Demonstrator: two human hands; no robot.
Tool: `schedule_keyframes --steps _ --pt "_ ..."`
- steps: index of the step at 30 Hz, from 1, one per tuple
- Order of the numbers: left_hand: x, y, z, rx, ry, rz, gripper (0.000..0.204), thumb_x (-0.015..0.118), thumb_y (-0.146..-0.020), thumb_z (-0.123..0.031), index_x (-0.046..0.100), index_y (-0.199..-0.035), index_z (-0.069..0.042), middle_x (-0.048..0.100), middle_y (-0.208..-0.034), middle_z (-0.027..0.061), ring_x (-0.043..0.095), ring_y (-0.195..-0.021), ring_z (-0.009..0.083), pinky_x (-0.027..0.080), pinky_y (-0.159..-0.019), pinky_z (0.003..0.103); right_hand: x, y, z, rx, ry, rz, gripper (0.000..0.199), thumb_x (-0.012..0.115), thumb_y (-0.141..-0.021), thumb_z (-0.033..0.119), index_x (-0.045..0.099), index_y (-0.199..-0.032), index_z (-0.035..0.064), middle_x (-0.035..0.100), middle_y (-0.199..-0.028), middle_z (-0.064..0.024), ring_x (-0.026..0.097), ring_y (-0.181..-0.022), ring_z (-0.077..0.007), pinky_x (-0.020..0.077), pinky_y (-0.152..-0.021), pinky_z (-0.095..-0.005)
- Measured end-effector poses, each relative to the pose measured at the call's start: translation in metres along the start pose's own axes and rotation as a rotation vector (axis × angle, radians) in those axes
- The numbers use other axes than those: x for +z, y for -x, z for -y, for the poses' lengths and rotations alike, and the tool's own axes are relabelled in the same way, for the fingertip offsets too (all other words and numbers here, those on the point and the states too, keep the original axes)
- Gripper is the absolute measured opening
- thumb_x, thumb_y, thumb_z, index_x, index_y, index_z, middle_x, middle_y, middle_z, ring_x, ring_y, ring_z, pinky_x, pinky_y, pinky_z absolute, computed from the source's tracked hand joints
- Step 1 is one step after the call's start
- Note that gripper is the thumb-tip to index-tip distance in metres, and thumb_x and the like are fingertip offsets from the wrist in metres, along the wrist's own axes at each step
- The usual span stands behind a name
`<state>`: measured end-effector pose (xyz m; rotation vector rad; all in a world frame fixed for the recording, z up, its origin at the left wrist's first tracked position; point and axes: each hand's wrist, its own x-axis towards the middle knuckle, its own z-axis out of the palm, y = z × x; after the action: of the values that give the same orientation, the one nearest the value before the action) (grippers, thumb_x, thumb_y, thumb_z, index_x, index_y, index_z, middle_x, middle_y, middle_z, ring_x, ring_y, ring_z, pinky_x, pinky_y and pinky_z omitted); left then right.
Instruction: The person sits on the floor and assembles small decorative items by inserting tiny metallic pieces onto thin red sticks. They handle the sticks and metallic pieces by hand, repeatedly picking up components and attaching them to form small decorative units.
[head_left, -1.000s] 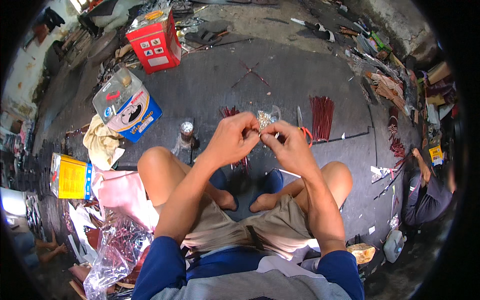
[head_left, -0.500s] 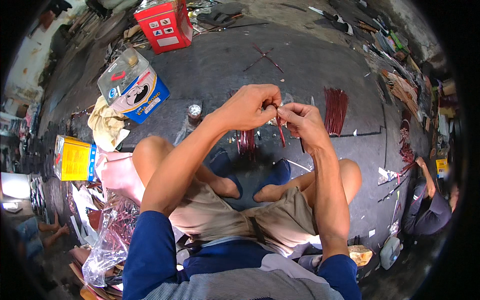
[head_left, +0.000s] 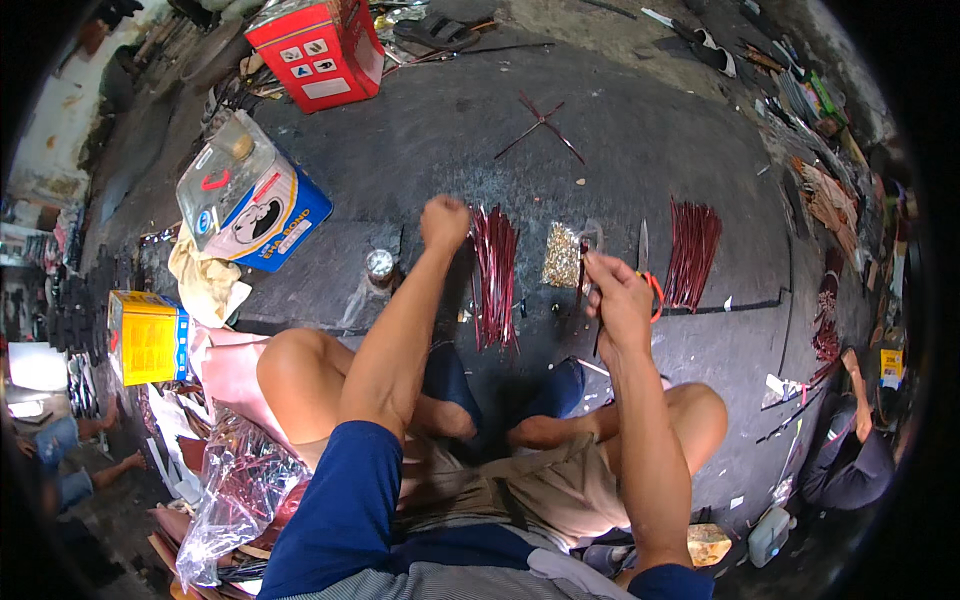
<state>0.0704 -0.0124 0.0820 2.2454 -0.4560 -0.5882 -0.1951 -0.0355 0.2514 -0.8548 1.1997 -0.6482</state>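
Note:
My left hand (head_left: 445,222) is closed in a fist beside the upper left of a bundle of thin dark red strips (head_left: 494,280); whether anything is inside it is hidden. Pinched in my right hand (head_left: 620,298) is a short dark red strip (head_left: 584,262), and a dark end also pokes out under the fingers. Just left of that hand lies a clear bag of small gold-coloured pieces (head_left: 562,252). Scissors (head_left: 645,250) with orange handles lie partly behind it. Farther right is a second bundle of red strips (head_left: 692,255). Two crossed strips (head_left: 541,124) form an X farther off.
To the left stand a clear-topped blue container (head_left: 255,205), a red box (head_left: 318,55), a yellow tin (head_left: 148,335) and a small jar (head_left: 379,265). A plastic bag of red strips (head_left: 235,480) lies by my left knee. Another person (head_left: 850,445) sits at the right.
My hands have parted: the left went left to the near bundle, the right came slightly down and right with the strip. The bag and scissors now show between them.

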Motion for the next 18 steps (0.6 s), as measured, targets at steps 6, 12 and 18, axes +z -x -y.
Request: schedule_keyframes --steps 6,12,18 --pt "0.062 0.039 0.051 -0.027 -0.107 0.147 0.031 0.077 -0.073 -0.027 0.068 -0.090 -0.003 0.070 -0.091 0.0189 0.068 -0.089 0.0373 0.052 -0.082 0.046 -0.014 -0.027 -0.001 0.073 0.025 -0.055 0.012 0.069 -0.091 0.017 0.065 -0.093 0.0059 0.057 -0.072 0.0038 0.043 -0.050 -0.0023 0.0298 -0.043 -0.0189" --pt "0.097 0.039 0.032 0.021 -0.247 0.009 0.026 0.077 -0.073 -0.021 0.066 -0.091 -0.005 0.070 -0.095 0.0159 0.067 -0.092 0.0374 0.052 -0.082 0.047 -0.014 -0.041 0.001 0.062 -0.042 -0.056 0.017 0.074 -0.087 0.020 0.066 -0.093 0.0057 0.059 -0.072 0.0029 0.044 -0.050 -0.0013 0.0294 -0.043 -0.0169" --pt "0.109 0.034 0.025 -0.157 -0.302 -0.021 0.018 0.073 -0.074 -0.019 0.070 -0.089 -0.011 0.072 -0.095 0.0138 0.068 -0.092 0.0357 0.053 -0.083 0.046 -0.015 -0.045 0.000 0.065 -0.063 -0.037 0.015 0.074 -0.088 0.018 0.066 -0.092 0.0055 0.058 -0.072 0.0030 0.042 -0.050 -0.0013 0.0273 -0.043 -0.0176"
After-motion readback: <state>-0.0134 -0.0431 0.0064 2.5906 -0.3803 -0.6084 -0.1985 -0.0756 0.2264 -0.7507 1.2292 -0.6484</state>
